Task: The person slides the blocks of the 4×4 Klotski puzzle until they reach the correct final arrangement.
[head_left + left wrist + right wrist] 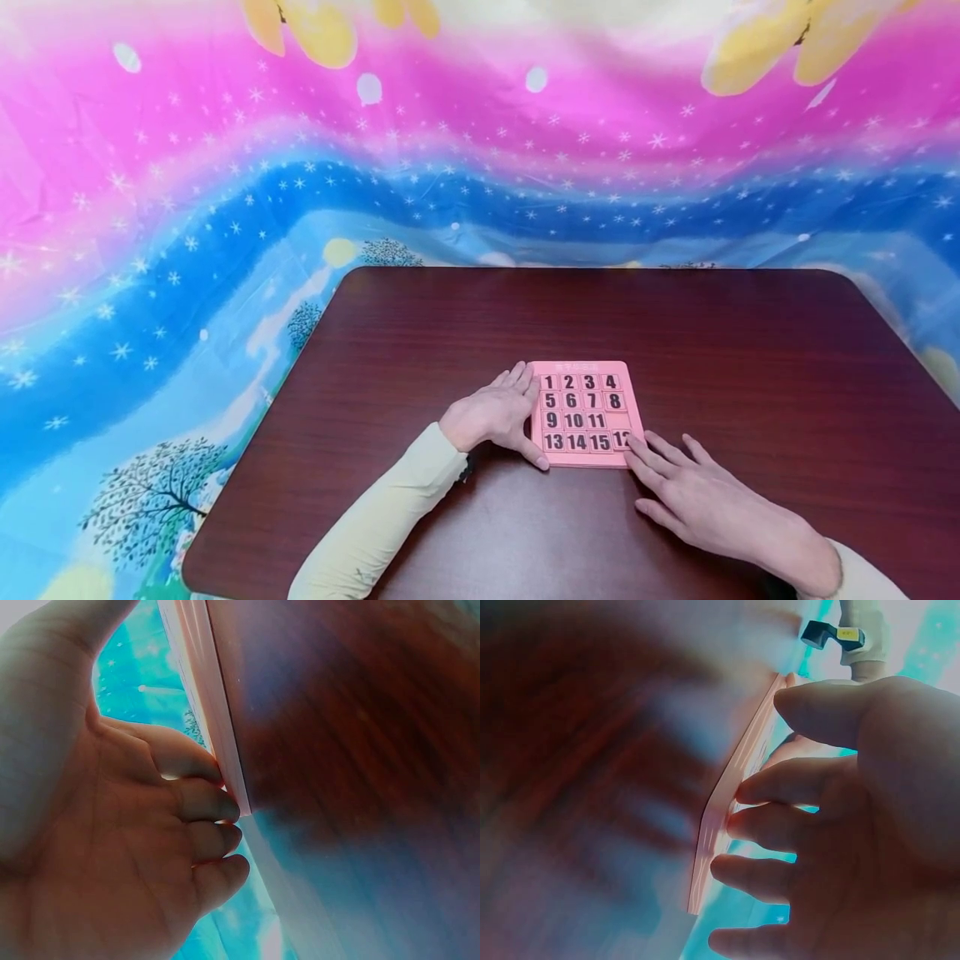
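A pink number slide puzzle (581,457) lies flat on the table, its black-numbered tiles mostly in order. The 12 tile (621,438) is at the lower right, set slightly higher than the 15 beside it, and a gap shows above it, right of the 11. My left hand (498,410) rests along the puzzle's left side, thumb at the near left corner and fingers stretched toward the far one. With fingers extended, my right hand (697,496) reaches in from the right, a fingertip over the edge of the 12 tile. Both wrist views show fingertips right at the puzzle's side edge (231,761).
The dark brown wooden table (420,333) has rounded corners and stretches away on every side of the puzzle. Behind and left of it hangs a colourful cloth (187,208) with snowflakes and trees.
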The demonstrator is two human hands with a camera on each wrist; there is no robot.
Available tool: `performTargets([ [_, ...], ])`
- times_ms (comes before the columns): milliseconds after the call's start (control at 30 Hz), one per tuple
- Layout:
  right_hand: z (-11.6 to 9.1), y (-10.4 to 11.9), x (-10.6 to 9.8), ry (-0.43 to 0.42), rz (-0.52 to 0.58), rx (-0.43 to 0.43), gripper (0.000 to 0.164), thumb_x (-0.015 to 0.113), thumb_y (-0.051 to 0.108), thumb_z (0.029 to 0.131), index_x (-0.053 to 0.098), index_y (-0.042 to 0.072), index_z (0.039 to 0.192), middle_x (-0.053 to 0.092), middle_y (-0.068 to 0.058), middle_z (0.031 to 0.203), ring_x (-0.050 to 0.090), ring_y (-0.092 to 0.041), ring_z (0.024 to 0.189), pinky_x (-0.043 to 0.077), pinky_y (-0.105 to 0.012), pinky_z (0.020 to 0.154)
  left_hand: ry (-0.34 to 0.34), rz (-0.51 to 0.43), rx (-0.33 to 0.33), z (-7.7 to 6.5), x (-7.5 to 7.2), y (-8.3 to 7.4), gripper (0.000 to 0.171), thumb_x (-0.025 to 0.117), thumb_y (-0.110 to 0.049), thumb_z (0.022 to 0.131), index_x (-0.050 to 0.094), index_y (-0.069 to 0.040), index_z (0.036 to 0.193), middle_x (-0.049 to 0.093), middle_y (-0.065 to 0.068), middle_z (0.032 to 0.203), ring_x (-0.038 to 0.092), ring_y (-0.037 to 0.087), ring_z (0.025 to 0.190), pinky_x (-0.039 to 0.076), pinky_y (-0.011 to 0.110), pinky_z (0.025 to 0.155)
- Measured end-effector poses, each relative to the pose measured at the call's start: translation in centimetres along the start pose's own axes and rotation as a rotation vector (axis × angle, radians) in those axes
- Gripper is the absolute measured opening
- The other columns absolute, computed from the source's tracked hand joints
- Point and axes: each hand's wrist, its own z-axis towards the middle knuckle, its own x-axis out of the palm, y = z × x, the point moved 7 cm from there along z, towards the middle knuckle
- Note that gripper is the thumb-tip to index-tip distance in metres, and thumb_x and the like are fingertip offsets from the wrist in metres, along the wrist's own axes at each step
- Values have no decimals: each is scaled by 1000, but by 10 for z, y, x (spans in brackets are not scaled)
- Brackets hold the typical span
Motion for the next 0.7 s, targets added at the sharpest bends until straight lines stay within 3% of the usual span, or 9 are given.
performTargets([
  [500,21,-18,9,85,72,37,55,66,40,90,59,11,136,54,-11,145,50,-39,134,38,-69,102,18,8,-1,3,6,1,132,72,-77,65,13,-2,157,5,18,165,3,28,155,11,36,127],
  [700,24,-27,0,100,122,73,55,63,41,92,57,13,139,52,-12,147,45,-41,137,35,-70,105,0,25,18,5,4,1,129,70,-79,65,19,-4,156,9,18,165,6,30,154,13,39,127],
])
